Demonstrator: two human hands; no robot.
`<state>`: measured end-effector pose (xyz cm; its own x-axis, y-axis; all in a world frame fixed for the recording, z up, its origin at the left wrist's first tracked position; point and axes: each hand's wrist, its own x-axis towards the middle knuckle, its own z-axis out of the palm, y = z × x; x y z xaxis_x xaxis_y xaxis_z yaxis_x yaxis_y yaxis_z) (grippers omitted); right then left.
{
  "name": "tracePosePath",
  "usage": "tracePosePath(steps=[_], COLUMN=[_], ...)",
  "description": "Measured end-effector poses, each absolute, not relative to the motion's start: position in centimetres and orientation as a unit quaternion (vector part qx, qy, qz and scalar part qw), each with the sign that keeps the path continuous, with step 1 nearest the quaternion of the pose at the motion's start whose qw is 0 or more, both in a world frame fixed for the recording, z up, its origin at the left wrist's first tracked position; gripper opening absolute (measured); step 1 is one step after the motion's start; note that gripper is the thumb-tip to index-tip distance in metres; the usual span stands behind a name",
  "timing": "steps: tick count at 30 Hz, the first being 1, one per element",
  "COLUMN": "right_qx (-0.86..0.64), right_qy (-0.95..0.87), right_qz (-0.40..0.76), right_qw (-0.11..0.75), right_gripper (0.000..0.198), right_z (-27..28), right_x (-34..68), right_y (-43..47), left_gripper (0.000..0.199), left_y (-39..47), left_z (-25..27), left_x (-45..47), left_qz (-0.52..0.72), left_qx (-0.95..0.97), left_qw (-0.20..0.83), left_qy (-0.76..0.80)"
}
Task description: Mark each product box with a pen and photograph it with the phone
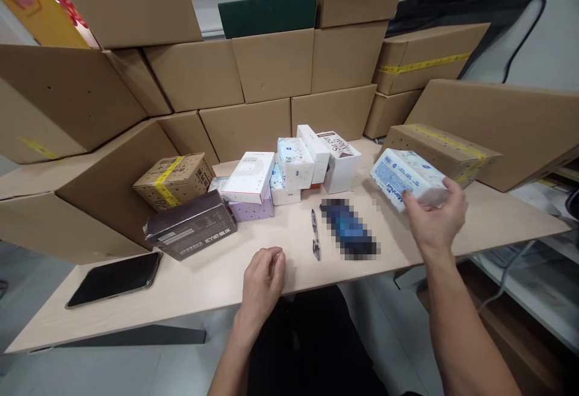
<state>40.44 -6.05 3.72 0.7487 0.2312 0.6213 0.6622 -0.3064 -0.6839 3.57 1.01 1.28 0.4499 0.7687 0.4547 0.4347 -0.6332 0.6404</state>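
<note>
My right hand (436, 218) grips a white and blue tissue pack (407, 178) by its near right end, thumb on the front and fingers over the top. The pack is tilted in front of a brown carton with yellow tape (446, 149). At the table's front edge rests my left hand (265, 276), its fingers curled in, with nothing showing in them. Closest to that hand lies a pen (315, 234), and right of the pen is a dark object blurred by pixels (348, 227).
Brown cartons (244, 125) form a wall behind the table (194, 287). White boxes (341, 161), another tissue pack (294, 164) and a lilac box (251, 208) are stacked mid-table. A dark box (192, 227) and a black phone (115, 278) lie to the left.
</note>
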Motion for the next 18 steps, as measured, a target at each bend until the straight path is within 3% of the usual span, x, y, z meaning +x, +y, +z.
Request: tracePosePath(steps=[7, 12, 18], right_qx=[-0.796, -0.771, -0.796], right_qy=[-0.318, -0.405, -0.458], right_qz=[-0.165, -0.169, -0.073], right_qw=[0.487, 0.461, 0.390], right_gripper=[0.077, 0.063, 0.081], right_z=[2.9, 5.1, 8.7], right_x=[41.3, 38.5, 35.6], right_y=[-4.1, -2.3, 5.1], left_gripper=[0.014, 0.013, 0.012], left_y=[1.1, 0.9, 1.0], left_z=[1.1, 1.0, 0.8], left_x=[3.4, 3.6, 3.5], left_qz=[0.375, 0.361, 0.357], left_qx=[0.838, 0.853, 0.859], left_qw=[0.191, 0.166, 0.163], left_qy=[0.346, 0.340, 0.328])
